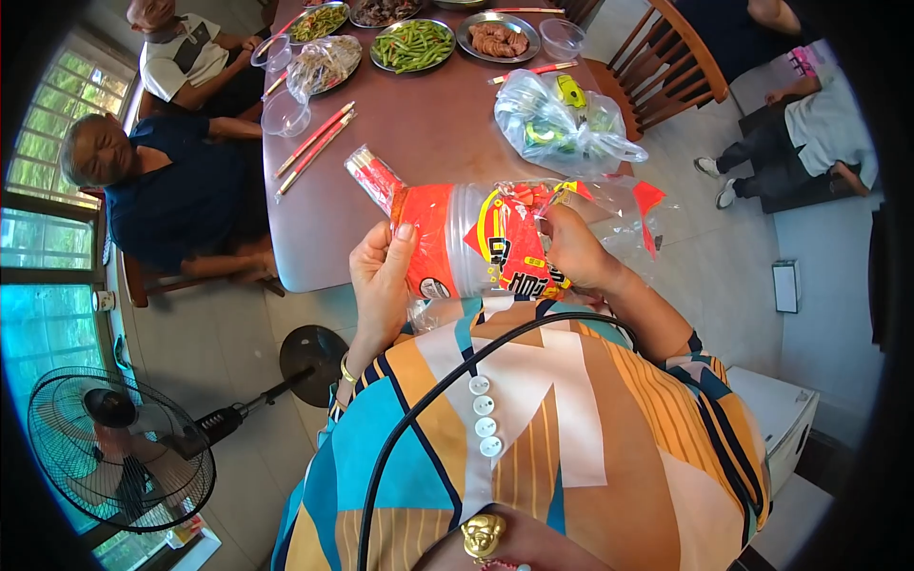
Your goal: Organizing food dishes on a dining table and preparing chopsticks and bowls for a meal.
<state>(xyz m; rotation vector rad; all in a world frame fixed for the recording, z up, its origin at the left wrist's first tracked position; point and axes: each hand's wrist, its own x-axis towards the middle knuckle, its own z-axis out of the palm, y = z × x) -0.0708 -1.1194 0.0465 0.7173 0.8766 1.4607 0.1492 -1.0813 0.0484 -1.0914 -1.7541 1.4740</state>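
A stack of clear disposable plastic bowls lies sideways in front of my body, in a red and yellow printed plastic wrapper that bears writing. My left hand grips its left end, thumb on top. At the other end my right hand pinches the film, its fingertips partly hidden by the wrapper. Loose clear film with red patches spreads out past the right hand. Just beyond the bowls, a plastic-wrapped bundle of chopsticks rests on the table.
Dishes of green beans and sliced meat stand farther back. A knotted clear bag sits at the right, loose chopsticks and a clear bowl at the left. Seated people flank the table; a wooden chair and a standing fan are nearby.
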